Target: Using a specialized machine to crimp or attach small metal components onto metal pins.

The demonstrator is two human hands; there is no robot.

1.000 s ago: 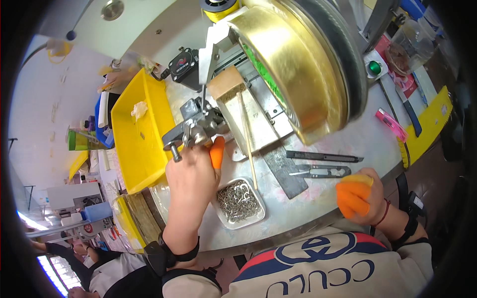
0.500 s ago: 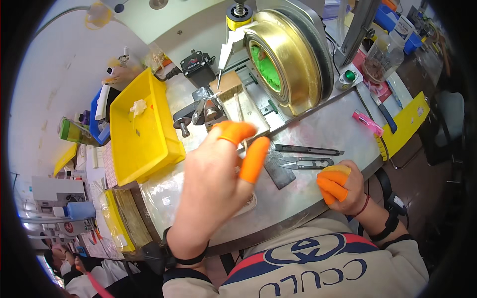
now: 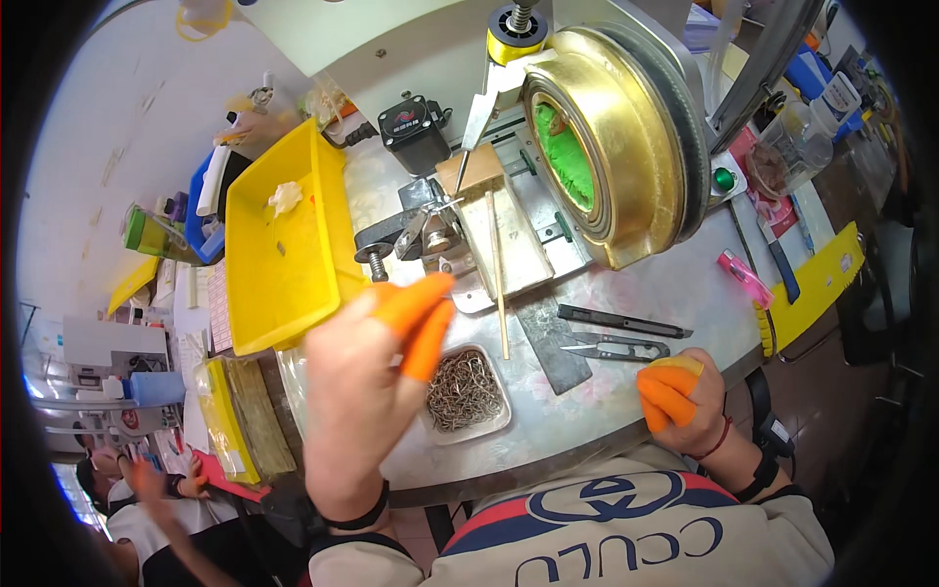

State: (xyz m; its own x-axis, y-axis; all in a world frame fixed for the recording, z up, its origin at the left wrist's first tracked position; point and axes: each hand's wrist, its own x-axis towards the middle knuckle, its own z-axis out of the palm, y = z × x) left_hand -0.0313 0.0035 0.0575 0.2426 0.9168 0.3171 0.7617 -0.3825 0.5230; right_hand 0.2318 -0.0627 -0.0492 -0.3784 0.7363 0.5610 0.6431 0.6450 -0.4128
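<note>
My left hand, with orange finger covers on thumb and forefinger, is raised beside a small white tray of tangled thin dark metal pieces. Its thumb and forefinger come together; whatever may be between the tips is too small to make out. Just beyond them stands a small metal clamp on the machine, with a pointed arm reaching down to it. At the table's front edge my right hand, also in orange finger covers, is curled closed, its contents hidden. Close to it lie thread snips.
A large brass-coloured wheel with a green centre dominates the far side. A yellow bin stands left. A thin wooden stick, a dark flat plate, a cutter knife and a pink marker lie about. Another person sits lower left.
My left hand has moved left and back from the clamp, uncovering the tray of metal pieces and the stick. Its finger and thumb are nearer together. My right hand stays curled.
</note>
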